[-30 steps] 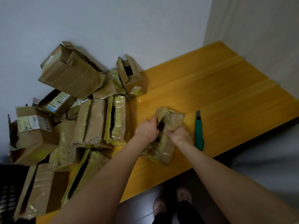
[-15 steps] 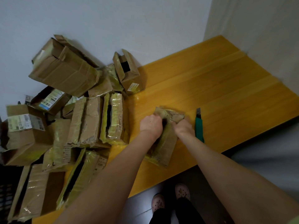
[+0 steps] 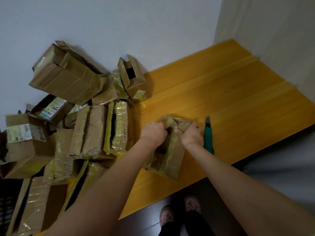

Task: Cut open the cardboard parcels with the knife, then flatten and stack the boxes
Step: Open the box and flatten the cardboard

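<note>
A small taped cardboard parcel (image 3: 171,155) lies on the yellow wooden table (image 3: 238,103) near its front edge, slit open along its top. My left hand (image 3: 154,132) grips the left flap at the far end. My right hand (image 3: 191,136) grips the right flap, and the opening between the two hands shows dark. A green utility knife (image 3: 208,136) lies on the table just right of my right hand, its blade pointing away from me. Neither hand touches the knife.
A heap of opened and flattened cardboard boxes (image 3: 95,130) covers the table's left side against the white wall. A small upright open box (image 3: 134,79) stands at the heap's right edge. The table's front edge runs diagonally, with dark floor and my feet (image 3: 179,210) below.
Both hands have shifted slightly toward the parcel's far end and pulled the flaps further apart, widening the slit. The knife has stayed where it lay.
</note>
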`<action>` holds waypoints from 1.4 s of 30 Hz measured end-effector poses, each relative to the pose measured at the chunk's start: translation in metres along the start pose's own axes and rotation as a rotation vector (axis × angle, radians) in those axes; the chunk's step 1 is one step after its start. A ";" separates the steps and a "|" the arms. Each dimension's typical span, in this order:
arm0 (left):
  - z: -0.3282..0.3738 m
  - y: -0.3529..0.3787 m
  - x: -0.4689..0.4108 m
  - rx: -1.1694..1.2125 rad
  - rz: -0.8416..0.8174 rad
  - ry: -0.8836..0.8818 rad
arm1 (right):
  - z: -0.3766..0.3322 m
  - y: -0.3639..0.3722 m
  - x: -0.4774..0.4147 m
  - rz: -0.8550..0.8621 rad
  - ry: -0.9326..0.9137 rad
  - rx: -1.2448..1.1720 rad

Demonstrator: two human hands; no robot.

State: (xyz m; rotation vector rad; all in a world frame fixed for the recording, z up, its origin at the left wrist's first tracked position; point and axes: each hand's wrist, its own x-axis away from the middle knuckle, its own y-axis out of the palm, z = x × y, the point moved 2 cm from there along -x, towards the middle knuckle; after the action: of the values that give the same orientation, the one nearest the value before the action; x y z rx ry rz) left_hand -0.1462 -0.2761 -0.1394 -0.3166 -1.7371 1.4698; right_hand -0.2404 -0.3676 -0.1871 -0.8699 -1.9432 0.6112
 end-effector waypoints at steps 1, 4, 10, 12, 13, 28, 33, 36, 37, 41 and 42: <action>0.003 0.003 0.001 -0.027 -0.011 -0.014 | -0.002 -0.003 0.002 0.046 -0.068 0.039; 0.012 0.005 0.000 -0.099 -0.007 -0.043 | -0.010 -0.010 0.002 0.088 -0.245 0.179; 0.019 0.005 -0.003 -0.137 0.120 0.028 | -0.017 -0.016 -0.003 0.076 -0.276 0.229; 0.016 0.003 -0.002 -0.136 0.176 0.054 | -0.015 -0.015 -0.006 0.067 -0.193 0.193; 0.015 0.001 -0.002 -0.143 0.187 0.068 | -0.013 -0.013 -0.007 0.038 -0.150 0.172; 0.022 -0.010 -0.001 -0.229 0.129 0.114 | -0.002 -0.007 -0.013 0.046 -0.110 0.172; 0.003 -0.017 0.003 0.025 0.143 0.045 | 0.004 -0.009 -0.011 0.066 -0.156 0.199; -0.023 -0.031 -0.006 0.339 0.246 -0.027 | 0.020 -0.011 -0.013 0.064 -0.155 0.157; -0.029 -0.035 -0.008 0.368 0.243 -0.027 | 0.020 -0.010 -0.013 0.032 -0.164 0.130; -0.035 -0.028 -0.005 0.531 0.209 -0.143 | 0.007 -0.010 -0.012 -0.089 -0.142 -0.059; -0.037 -0.025 -0.003 0.580 0.202 -0.199 | 0.004 -0.012 -0.011 -0.099 -0.124 -0.103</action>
State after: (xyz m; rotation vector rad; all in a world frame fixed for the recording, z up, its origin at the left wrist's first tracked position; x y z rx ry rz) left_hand -0.1105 -0.2598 -0.1186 -0.0373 -1.3684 2.1327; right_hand -0.2436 -0.3839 -0.1866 -0.8098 -2.1320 0.5210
